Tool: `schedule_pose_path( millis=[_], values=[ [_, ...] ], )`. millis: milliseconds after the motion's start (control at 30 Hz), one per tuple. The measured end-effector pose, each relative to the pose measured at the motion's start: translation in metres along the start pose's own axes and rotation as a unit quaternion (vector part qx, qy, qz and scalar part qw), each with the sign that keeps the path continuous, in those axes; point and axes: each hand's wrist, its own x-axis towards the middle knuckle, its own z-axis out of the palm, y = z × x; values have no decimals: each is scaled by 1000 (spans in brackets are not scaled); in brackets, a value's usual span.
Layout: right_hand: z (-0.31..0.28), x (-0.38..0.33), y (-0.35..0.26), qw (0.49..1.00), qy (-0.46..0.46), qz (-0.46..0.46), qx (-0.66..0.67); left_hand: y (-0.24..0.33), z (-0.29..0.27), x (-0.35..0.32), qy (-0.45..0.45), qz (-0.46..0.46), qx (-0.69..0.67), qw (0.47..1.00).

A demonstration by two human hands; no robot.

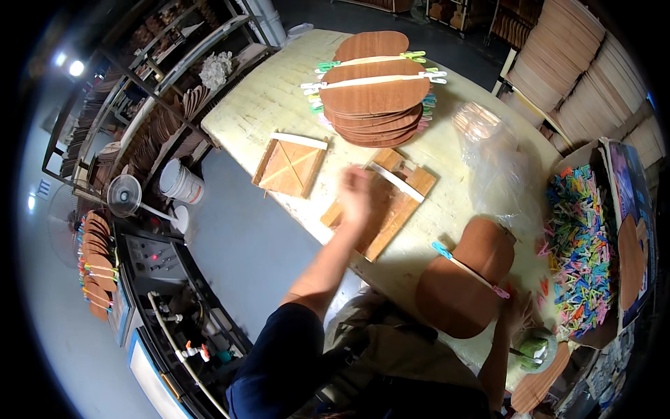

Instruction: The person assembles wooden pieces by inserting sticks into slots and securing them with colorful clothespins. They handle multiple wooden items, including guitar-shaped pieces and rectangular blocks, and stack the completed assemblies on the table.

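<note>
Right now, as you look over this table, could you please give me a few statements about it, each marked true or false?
1. The blue peg and pink peg sit at opposite ends of one strip. True.
2. The peg heap lies left of the panel stack. False: the heap is right of the stack.
3. The left hand is over the right one of two wooden frames. True.
4. The right hand is at the far stack. False: the hand is by the near panel.
5. A clear bag lies on the table. True.
</note>
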Motion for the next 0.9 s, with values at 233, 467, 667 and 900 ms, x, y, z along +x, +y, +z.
schedule_pose_path(
  millis=[233, 467, 667, 900],
  values=[
    [-17, 2, 4, 988, -138, -11, 63, -113, -119, 192, 220, -250, 25, 943],
    [-13, 10, 5, 967, -106, -95, 212, -148, -154, 234, 187, -364, -66, 910],
    [-24, 12, 1, 956, -166, -64, 232, -129, -135, 220, 254, -350, -49, 900],
    [-19, 21, -2, 961, -158, -78, 215, -119, -145, 217, 243, -367, -66, 895]
  ],
)
